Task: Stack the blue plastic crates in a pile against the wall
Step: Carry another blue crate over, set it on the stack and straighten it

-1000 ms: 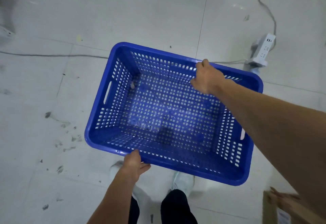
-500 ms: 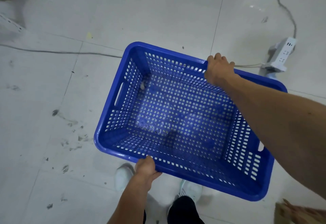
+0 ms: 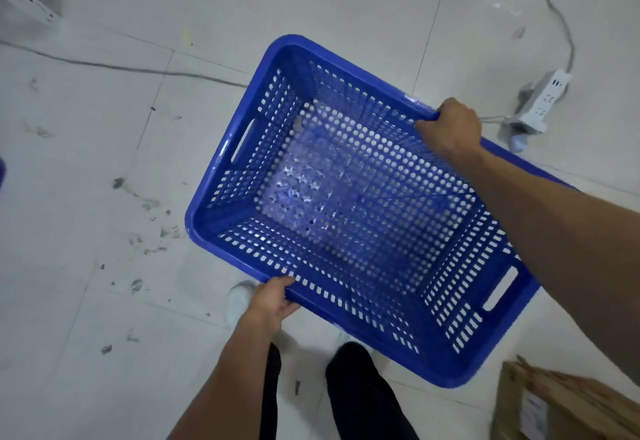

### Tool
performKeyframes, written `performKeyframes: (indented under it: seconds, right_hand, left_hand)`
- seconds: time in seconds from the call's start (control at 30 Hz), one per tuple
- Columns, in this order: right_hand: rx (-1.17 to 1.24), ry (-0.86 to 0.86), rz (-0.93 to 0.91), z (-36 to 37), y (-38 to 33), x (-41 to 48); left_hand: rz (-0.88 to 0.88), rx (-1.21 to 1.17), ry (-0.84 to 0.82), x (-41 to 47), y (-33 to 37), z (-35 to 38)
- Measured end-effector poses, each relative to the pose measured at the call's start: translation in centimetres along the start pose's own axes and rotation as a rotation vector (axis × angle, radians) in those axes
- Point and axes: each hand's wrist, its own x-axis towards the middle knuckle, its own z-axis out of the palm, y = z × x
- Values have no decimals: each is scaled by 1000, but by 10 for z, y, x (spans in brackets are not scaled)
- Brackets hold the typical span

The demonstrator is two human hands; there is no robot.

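Carrying one blue crate (image 3: 349, 207) w/ both hands, the person is standing over pale floor tiles (image 3: 104, 301), dark trouser legs and a white shoe (image 3: 240, 299) showing nearest, right under the load. Left hand (image 3: 273, 301) is clamping the near long rim, thumb on top, fingers curled under. Right hand (image 3: 450, 124) is reaching across and wrapping the far rim, grip closed tight on it. Crate is empty, held off the floor by the look of it, tilted a bit, its perforated base letting the tiles show through.

Progress, as I'm judging it: one crate in hand, mid-carry, nothing stacked that I can see. No pile and no wall in view, so can't say how many are done already. A sliver of blue (image 3: 1, 171) at the far left edge could be another crate, too little showing to tell. Left to do: walk this one over and set it down on the pile.

Floor is looking scuffed, dark marks scattered to the left. A cardboard box (image 3: 568, 405) is sitting bottom right, near the crate corner. Further off, a white power strip (image 3: 538, 107) is lying on the tiles w/ its grey cable (image 3: 561, 24) trailing away, and a thin dark cable (image 3: 121, 67) is crossing the floor on the left, possible trip hazards.
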Motion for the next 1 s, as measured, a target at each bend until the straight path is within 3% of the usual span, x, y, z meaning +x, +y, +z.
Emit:
performKeyframes:
  seconds: [0.27, 0.53, 1.0]
  right_hand:
    - [121, 219, -26, -124, -50, -85]
    - [260, 242, -188, -246, -140, -177]
    - [400, 178, -569, -356, -407, -340]
  left_hand:
    - [152, 1, -64, -105, 30, -48]
    - [311, -64, 5, -239, 54, -137]
    - [550, -341, 147, -415, 109, -362]
